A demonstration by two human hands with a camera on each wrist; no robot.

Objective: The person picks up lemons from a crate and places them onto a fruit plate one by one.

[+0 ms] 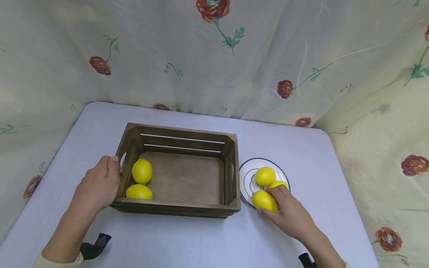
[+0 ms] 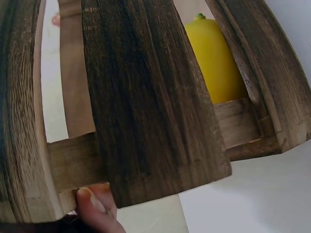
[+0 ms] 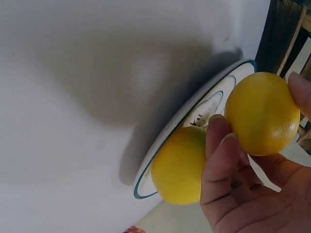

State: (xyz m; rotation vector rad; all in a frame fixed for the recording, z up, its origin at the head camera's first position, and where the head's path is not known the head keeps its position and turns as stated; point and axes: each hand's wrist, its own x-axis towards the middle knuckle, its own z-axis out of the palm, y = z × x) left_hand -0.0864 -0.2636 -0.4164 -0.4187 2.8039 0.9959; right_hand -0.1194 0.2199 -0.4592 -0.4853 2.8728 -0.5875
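My left hand (image 1: 97, 186) grips the left end of a brown wooden crate (image 1: 174, 204) at its handle hole, the thumb over the rim. Inside the crate, two yellow lemons (image 1: 142, 171) lie against the left wall, one behind the other. On the right, my right hand (image 1: 292, 214) pinches a lemon (image 3: 262, 114) between thumb and fingers, over the near part of a white plate (image 1: 247, 186) with a dark green rim. Two more lemons (image 1: 265, 176) sit on that plate, one partly hidden behind the right hand.
Plate and crate stand side by side on a white-covered table (image 1: 187, 242). A floral curtain (image 1: 201, 74) hangs behind and at both sides. Black curved pieces (image 1: 95, 247) show near each wrist.
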